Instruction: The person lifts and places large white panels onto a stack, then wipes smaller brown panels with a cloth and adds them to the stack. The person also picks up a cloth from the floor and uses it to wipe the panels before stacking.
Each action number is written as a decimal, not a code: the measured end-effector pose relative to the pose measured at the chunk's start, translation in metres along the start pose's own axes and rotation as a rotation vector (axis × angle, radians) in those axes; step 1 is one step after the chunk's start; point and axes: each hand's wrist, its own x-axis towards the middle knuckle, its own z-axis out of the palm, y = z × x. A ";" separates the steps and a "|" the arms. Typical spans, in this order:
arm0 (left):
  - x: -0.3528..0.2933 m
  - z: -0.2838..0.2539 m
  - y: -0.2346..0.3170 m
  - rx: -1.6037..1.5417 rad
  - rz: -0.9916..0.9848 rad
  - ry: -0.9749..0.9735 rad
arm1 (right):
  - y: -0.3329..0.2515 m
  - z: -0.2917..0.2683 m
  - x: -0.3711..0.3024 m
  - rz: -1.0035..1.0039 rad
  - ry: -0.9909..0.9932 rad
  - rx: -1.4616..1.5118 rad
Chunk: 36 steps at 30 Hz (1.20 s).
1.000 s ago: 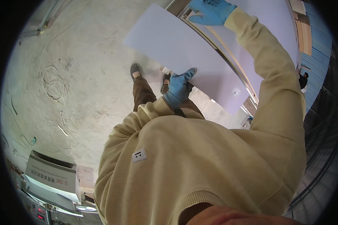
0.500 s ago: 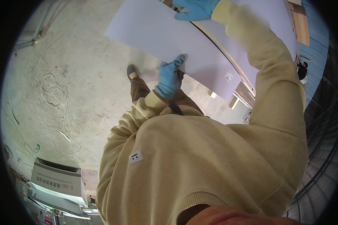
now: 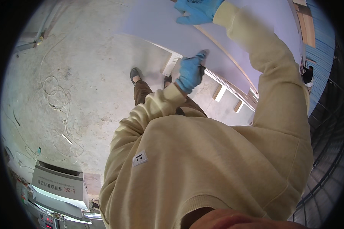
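Note:
A large white board (image 3: pixel 160 30) tilts across the top of the view, above the concrete floor. My left hand (image 3: pixel 191 73), in a blue glove, grips the board's near edge from below, fingers curled around it. My right hand (image 3: pixel 199 10), also gloved in blue, presses on the board's upper face near its far edge, at the end of my raised arm. Both sleeves are cream-coloured. My shoes (image 3: pixel 135 74) show on the floor beneath the board.
More pale panels rest on wooden blocks (image 3: pixel 220 92) to the right. A coiled white cable (image 3: pixel 56 100) lies on the floor at left. A grey machine (image 3: pixel 57 187) stands at lower left. Dark wire mesh (image 3: pixel 328 152) lines the right side, and another person (image 3: pixel 306 74) stands far right.
The board has swung up and away toward the top of the view. Both hands rose with it, and my left hand shifted right along the near edge.

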 end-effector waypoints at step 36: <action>0.065 -0.043 0.049 0.748 1.127 0.368 | 0.006 0.024 -0.001 0.000 0.022 -0.217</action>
